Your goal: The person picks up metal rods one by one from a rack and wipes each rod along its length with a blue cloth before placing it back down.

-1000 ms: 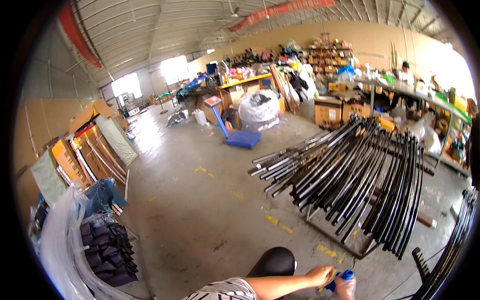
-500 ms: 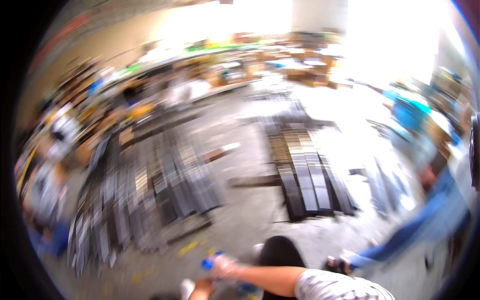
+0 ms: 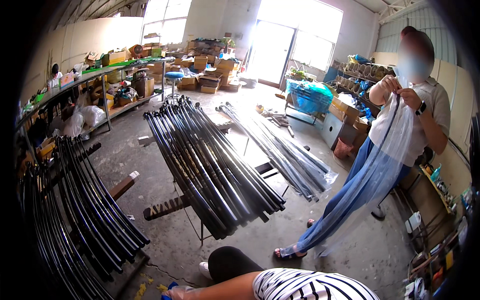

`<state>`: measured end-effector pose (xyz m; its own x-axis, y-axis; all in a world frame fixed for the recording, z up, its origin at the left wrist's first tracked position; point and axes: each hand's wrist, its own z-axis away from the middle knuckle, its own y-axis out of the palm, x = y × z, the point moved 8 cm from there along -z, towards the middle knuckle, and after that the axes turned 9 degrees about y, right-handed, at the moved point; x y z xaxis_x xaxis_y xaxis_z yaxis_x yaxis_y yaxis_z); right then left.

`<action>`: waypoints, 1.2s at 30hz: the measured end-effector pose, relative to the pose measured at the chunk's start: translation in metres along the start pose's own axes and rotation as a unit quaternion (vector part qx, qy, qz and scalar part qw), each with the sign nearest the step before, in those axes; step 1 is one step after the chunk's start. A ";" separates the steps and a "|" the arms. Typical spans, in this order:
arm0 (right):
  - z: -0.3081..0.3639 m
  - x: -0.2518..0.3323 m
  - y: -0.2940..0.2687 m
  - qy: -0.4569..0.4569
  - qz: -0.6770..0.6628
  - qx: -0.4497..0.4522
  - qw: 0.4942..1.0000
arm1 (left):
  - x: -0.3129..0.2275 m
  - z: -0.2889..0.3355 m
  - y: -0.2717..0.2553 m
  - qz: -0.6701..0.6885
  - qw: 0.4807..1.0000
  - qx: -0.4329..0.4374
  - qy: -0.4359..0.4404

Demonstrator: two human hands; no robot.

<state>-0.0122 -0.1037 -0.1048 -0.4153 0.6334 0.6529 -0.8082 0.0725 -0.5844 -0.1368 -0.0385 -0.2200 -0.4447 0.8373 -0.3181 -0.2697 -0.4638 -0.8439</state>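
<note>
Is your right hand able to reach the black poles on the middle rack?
Probably yes: the right hand sits low, the black poles end just above it, with only bare floor between.

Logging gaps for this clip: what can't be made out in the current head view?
- Left hand: cut off by the lower edge; its grip and the blue object beside it can't be told.
- Right hand: out of view; only a striped sleeve shows.
- Co-worker's face: blurred.
- Shelf contents: too small to identify.
- Picture rim: dark and bent by the fisheye lens.
</note>
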 end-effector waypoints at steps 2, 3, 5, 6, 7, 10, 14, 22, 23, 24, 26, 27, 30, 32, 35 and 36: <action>-0.002 0.001 0.000 -0.005 -0.004 0.006 1.000 | 0.006 0.000 0.000 0.003 1.000 0.002 -0.006; -0.001 0.002 0.000 -0.009 -0.008 0.008 1.000 | 0.014 -0.001 0.007 0.003 1.000 0.002 -0.008; 0.000 0.003 0.000 -0.018 -0.014 0.015 1.000 | 0.036 -0.006 0.029 0.004 1.000 0.008 0.000; 0.001 0.005 0.000 -0.025 -0.018 0.020 0.999 | 0.051 -0.013 0.047 0.004 1.000 0.014 0.011; 0.002 0.006 -0.001 -0.032 -0.022 0.023 0.999 | 0.065 -0.022 0.064 0.005 0.999 0.022 0.025; 0.004 0.007 -0.002 -0.054 -0.033 0.033 0.997 | 0.071 -0.031 0.080 -0.048 0.995 0.022 0.082; 0.011 0.005 -0.005 -0.065 -0.051 0.046 0.996 | 0.051 -0.024 0.062 -0.043 0.994 0.061 0.075; 0.015 0.000 -0.002 -0.099 0.056 -0.011 0.993 | 0.082 0.008 0.095 -0.020 0.999 0.034 0.022; 0.018 0.002 -0.003 -0.092 0.048 0.029 0.994 | 0.061 0.013 0.083 -0.016 0.998 0.060 0.024; 0.003 -0.010 0.015 -0.090 0.028 0.021 0.995 | 0.023 0.012 0.055 -0.008 0.996 0.085 0.024; -0.009 -0.036 0.024 -0.183 0.003 -0.193 0.964 | 0.006 0.010 0.044 -0.036 0.995 0.089 0.038; -0.006 -0.023 0.021 -0.157 0.023 -0.132 0.978 | 0.011 0.015 0.041 0.023 0.997 0.076 0.009; 0.007 -0.009 0.016 -0.193 0.177 -0.177 0.949 | 0.005 0.018 0.043 -0.004 0.993 0.122 0.000; 0.007 0.000 0.001 -0.096 0.046 -0.058 0.993 | -0.003 0.024 0.028 0.008 0.994 0.108 -0.032; -0.002 0.001 0.011 -0.075 0.042 -0.018 0.996 | -0.011 0.025 0.020 -0.004 0.988 0.150 -0.029; -0.004 0.004 0.010 -0.098 0.035 -0.024 0.994 | -0.016 0.027 0.016 -0.012 0.985 0.172 -0.031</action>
<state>-0.0208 -0.0974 -0.1098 -0.5473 0.4771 0.6877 -0.7550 0.0731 -0.6516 -0.1567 -0.0670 -0.2171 -0.4836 0.8347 -0.2635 -0.5489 -0.5237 -0.6515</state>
